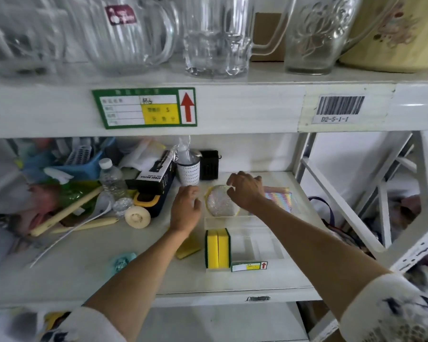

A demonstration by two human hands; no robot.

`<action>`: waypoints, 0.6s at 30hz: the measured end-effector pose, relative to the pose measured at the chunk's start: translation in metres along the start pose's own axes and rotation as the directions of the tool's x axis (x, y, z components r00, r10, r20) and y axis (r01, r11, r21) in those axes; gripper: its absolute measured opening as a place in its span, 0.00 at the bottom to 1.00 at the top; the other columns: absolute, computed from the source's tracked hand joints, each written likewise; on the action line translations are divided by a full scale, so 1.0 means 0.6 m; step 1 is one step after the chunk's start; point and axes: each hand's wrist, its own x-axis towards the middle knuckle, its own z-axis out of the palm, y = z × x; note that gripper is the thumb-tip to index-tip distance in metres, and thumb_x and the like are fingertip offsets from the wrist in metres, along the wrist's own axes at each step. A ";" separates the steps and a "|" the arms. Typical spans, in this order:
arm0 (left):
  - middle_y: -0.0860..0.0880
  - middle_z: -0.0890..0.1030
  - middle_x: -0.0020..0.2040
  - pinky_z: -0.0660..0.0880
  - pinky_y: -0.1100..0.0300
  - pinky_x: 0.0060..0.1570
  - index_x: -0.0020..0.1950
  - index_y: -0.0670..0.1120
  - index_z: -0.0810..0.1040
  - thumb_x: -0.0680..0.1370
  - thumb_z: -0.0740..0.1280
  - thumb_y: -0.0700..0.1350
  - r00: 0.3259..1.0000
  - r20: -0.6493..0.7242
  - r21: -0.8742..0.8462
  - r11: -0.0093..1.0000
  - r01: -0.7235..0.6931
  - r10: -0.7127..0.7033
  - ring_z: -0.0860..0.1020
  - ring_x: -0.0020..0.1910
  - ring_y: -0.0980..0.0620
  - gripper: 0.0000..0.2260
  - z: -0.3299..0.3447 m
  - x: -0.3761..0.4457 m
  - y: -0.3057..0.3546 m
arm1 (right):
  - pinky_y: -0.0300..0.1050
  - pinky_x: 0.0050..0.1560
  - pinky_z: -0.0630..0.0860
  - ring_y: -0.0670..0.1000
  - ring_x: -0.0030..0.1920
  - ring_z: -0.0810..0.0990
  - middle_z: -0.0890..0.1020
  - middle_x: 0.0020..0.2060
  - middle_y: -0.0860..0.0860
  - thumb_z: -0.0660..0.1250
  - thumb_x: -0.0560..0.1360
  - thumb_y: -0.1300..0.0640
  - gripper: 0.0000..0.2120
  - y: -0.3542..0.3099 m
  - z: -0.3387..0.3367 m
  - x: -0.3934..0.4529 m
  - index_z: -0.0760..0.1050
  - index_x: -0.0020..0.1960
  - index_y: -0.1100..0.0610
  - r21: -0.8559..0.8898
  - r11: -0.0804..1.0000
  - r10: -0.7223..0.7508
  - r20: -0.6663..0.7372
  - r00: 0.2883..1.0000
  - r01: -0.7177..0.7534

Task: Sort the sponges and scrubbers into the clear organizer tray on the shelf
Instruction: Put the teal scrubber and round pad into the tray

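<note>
The clear organizer tray lies on the white shelf. Two yellow sponges with green backing stand on edge in its left compartment. A round silver glittery scrubber with a yellow rim lies flat just behind the tray. My right hand hovers over the scrubber's right side, fingers curled and apart, holding nothing. My left hand rests left of the scrubber, fingers apart, close to its edge. Another yellow sponge lies on the shelf under my left forearm. A striped iridescent pad lies behind my right wrist.
Left of my hands are a black spray-bottle box, a water bottle, wooden sticks and a blue basket. A white cup and a black box stand at the back. A teal scrubber lies near the front.
</note>
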 end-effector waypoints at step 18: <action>0.42 0.74 0.65 0.72 0.48 0.63 0.67 0.48 0.73 0.75 0.68 0.48 0.852 0.002 0.283 0.817 0.502 -0.524 0.74 0.63 0.42 0.21 -0.209 -0.117 -0.241 | 0.51 0.60 0.74 0.60 0.65 0.74 0.73 0.65 0.60 0.58 0.80 0.60 0.20 -0.201 0.166 -0.029 0.63 0.70 0.62 -0.173 0.971 -0.065 0.476 0.877 0.166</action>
